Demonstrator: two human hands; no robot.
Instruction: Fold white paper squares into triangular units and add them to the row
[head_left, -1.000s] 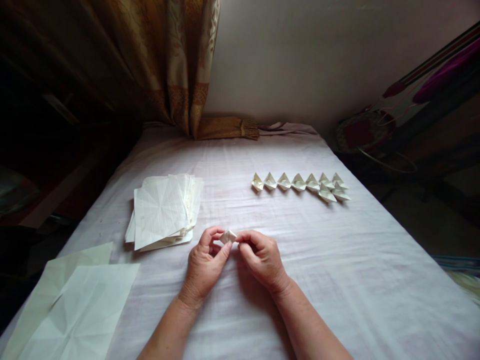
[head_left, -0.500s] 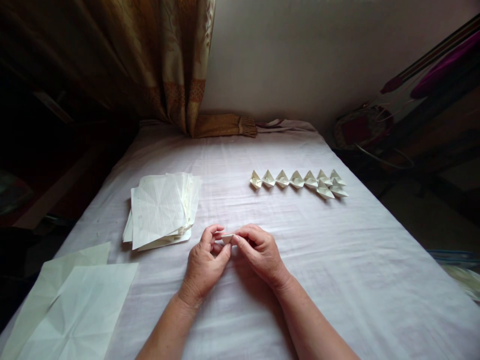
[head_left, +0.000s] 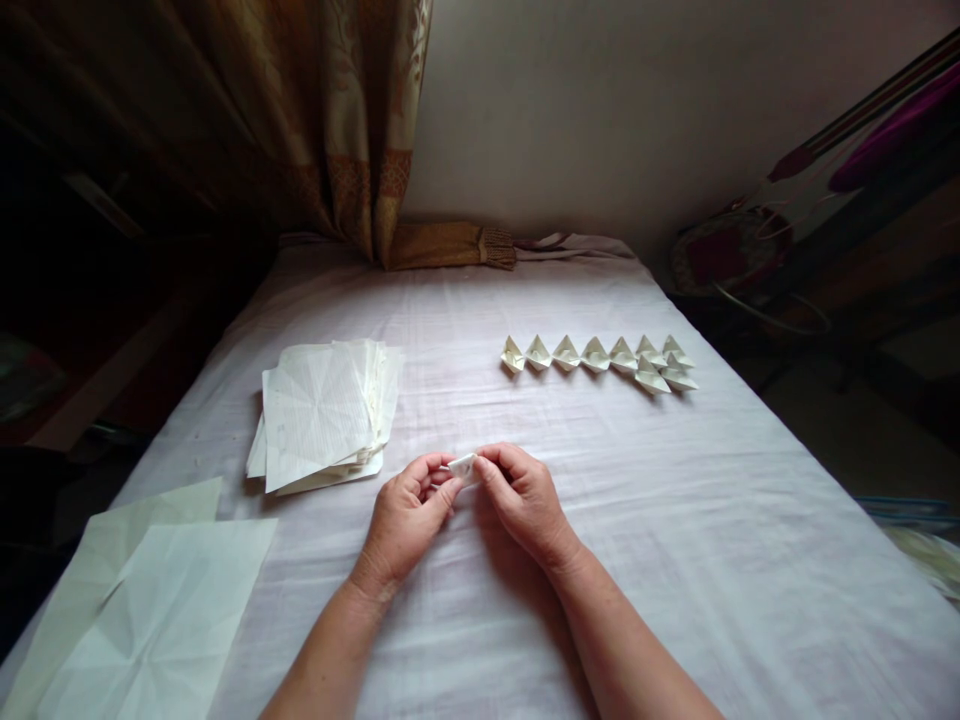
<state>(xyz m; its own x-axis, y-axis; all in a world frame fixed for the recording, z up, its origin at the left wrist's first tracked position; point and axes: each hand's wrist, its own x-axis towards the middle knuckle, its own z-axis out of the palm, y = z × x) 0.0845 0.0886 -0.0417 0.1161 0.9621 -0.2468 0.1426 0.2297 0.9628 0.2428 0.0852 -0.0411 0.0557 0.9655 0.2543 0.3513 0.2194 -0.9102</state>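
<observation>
paper, a small folded piece [head_left: 463, 467], sits pinched between both hands just above the cloth [head_left: 675, 520], near its front middle. left hand [head_left: 405, 520] has thumb and forefinger pressed together on the piece's left end. right hand [head_left: 525, 500] pinches the right end the same way, its other fingers curled in. the step looks like a late fold being pressed or pulled into shape on an already small piece; how its flaps lie is too small to tell. a next move would call for a firm hold on one end while the other is worked, with light force so the paper does not tear. left of the hands lies a stack [head_left: 322, 415] of creased, faintly lined paper. further left, at the near edge, lie two big sheets [head_left: 150, 610]. beyond the right hand, well apart, runs a row [head_left: 596, 357] of folded shapes. a curtain [head_left: 360, 130] hangs at the back. no brand, label or readable writing shows.
</observation>
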